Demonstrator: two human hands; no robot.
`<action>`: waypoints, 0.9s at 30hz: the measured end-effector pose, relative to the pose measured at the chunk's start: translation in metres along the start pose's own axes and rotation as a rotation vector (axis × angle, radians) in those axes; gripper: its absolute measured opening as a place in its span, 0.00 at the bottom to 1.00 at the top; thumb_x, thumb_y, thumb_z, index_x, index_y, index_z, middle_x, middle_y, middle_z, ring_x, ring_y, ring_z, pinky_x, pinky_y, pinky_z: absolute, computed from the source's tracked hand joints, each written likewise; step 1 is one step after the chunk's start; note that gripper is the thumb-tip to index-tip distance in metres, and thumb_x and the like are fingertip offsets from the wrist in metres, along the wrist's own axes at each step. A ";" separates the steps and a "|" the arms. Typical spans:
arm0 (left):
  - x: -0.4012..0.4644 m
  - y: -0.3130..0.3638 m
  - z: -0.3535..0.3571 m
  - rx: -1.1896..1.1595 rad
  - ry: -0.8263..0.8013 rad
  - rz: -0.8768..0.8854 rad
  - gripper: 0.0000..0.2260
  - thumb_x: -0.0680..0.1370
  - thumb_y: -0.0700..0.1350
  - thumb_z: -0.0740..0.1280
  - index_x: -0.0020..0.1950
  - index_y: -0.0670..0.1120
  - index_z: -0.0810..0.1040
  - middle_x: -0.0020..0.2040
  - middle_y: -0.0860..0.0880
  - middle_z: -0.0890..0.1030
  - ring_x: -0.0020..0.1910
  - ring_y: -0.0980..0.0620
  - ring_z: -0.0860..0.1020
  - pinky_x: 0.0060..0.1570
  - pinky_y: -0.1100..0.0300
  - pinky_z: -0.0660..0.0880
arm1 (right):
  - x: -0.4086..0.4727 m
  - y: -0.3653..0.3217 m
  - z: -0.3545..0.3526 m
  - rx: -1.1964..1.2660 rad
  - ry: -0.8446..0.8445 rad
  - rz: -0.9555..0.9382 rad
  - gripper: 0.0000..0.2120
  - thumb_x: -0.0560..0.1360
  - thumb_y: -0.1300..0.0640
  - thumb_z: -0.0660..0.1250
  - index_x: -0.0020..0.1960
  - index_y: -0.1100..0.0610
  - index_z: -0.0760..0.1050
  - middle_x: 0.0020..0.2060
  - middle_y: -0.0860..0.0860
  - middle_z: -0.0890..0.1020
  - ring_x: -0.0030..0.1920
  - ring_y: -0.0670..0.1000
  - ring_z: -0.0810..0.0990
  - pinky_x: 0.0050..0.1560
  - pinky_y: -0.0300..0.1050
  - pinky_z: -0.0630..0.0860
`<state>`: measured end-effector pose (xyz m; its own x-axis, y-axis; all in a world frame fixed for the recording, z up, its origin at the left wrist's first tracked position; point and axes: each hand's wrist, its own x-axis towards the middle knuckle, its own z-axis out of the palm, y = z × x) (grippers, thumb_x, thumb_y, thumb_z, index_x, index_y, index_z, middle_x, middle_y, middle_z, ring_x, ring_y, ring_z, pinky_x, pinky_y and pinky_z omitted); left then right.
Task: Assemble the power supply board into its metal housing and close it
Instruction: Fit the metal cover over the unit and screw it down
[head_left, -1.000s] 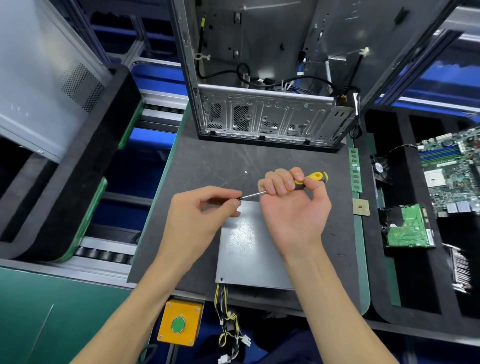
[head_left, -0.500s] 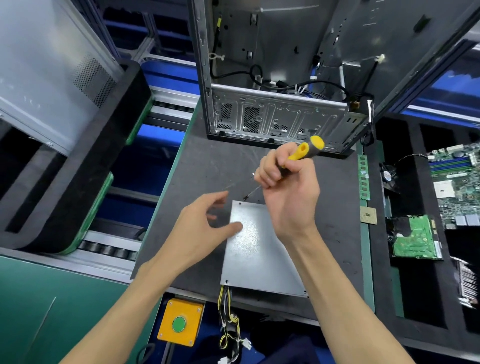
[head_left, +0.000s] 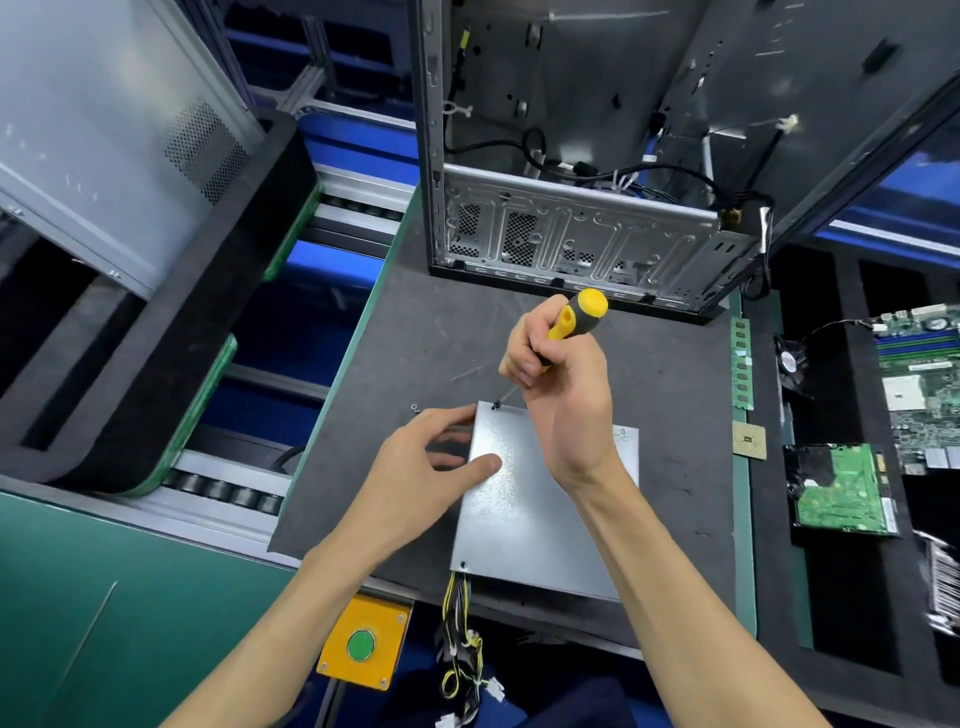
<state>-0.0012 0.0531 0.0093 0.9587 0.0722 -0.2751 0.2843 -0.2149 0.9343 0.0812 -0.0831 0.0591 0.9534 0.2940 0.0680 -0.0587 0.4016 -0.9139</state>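
- The metal housing (head_left: 524, 499) lies flat on the dark mat (head_left: 415, 332), its lid closed, in the middle of the workbench just in front of the person.
- The right hand (head_left: 563, 395) is clenched around the black and yellow handle of a screwdriver (head_left: 563, 325), which tilts up and away from the person.
- The screwdriver's tip sits on a screw (head_left: 496, 405) at the far left corner of the housing.
- The left hand (head_left: 421, 478) rests on the left edge of the housing with relaxed fingers; the thumb (head_left: 480, 465) presses flat on the lid, and the other fingers reach round the side, grasping nothing.
- A bundle of yellow and black wires (head_left: 460, 639) comes out of the near left corner of the housing and hangs over the bench edge.
- A small loose screw (head_left: 414, 408) lies on the mat just left of the housing's far corner.
- An open computer case (head_left: 571, 228) stands at the far end of the mat.
- To the right lie a memory stick (head_left: 742, 364), a processor chip (head_left: 749, 440), a hard drive (head_left: 836, 493) and a motherboard (head_left: 919, 384).
- A yellow box with a green button (head_left: 361, 644) is fixed under the near bench edge.
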 end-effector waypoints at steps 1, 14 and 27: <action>0.000 0.000 0.000 0.006 0.001 0.002 0.23 0.73 0.45 0.77 0.66 0.59 0.77 0.58 0.57 0.82 0.58 0.61 0.80 0.54 0.63 0.80 | 0.000 0.001 0.001 -0.008 -0.001 -0.001 0.05 0.71 0.64 0.54 0.39 0.55 0.62 0.30 0.49 0.64 0.33 0.49 0.60 0.37 0.43 0.60; -0.002 0.010 -0.012 0.145 0.034 0.035 0.23 0.75 0.47 0.76 0.69 0.52 0.77 0.60 0.57 0.81 0.57 0.62 0.80 0.60 0.55 0.79 | -0.009 0.008 0.007 -0.279 -0.092 -0.028 0.07 0.81 0.52 0.56 0.55 0.55 0.66 0.38 0.48 0.72 0.39 0.48 0.68 0.43 0.41 0.68; 0.023 0.155 -0.059 0.738 -0.205 0.722 0.09 0.77 0.39 0.73 0.56 0.42 0.83 0.49 0.48 0.80 0.47 0.50 0.79 0.51 0.50 0.77 | -0.009 0.003 -0.003 -0.383 -0.216 0.063 0.09 0.82 0.48 0.58 0.54 0.49 0.75 0.46 0.42 0.78 0.50 0.48 0.75 0.57 0.65 0.71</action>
<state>0.0642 0.0794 0.1612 0.8659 -0.4609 0.1944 -0.4866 -0.6859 0.5411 0.0736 -0.0866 0.0548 0.8652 0.4987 0.0520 0.0376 0.0389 -0.9985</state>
